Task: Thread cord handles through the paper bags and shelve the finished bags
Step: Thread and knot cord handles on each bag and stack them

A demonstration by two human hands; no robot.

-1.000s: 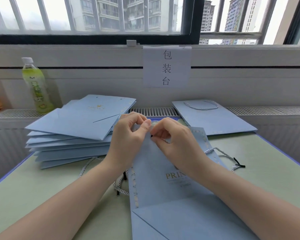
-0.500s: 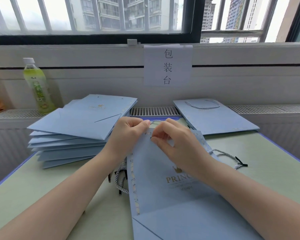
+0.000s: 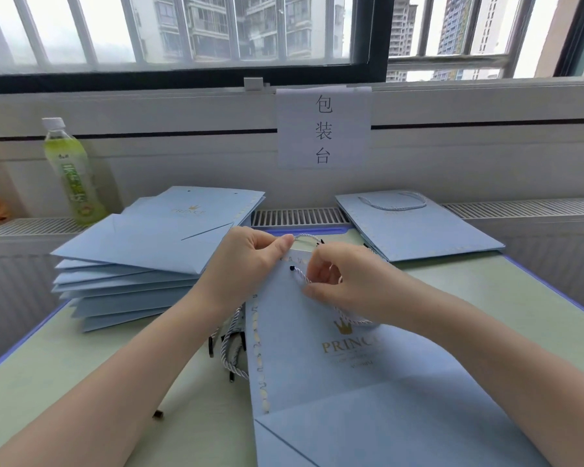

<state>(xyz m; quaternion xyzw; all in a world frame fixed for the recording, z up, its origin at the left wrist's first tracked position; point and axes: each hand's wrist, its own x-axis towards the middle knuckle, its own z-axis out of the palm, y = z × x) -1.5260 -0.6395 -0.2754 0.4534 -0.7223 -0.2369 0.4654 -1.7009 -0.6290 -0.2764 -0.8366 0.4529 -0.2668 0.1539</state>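
A flat light-blue paper bag [image 3: 317,382] with a gold crown and "PRINCE" print lies in front of me on the table. My left hand [image 3: 246,264] pinches its top edge. My right hand [image 3: 348,284] pinches a white twisted cord [image 3: 302,276] that comes out of a hole near the bag's top and runs under my palm. A loop of the same cord arcs above the top edge. Spare cords [image 3: 231,348] with black tips lie just left of the bag.
A stack of several flat blue bags [image 3: 142,251] sits at the left. One bag with a cord handle [image 3: 415,227] lies at the back right. A green drink bottle [image 3: 71,173] stands on the radiator ledge. A paper sign [image 3: 323,128] hangs below the window.
A length of cord now shows on the bag's front where only the black tip sat at the hole. My right hand has drawn it toward me; my left hand keeps its hold.
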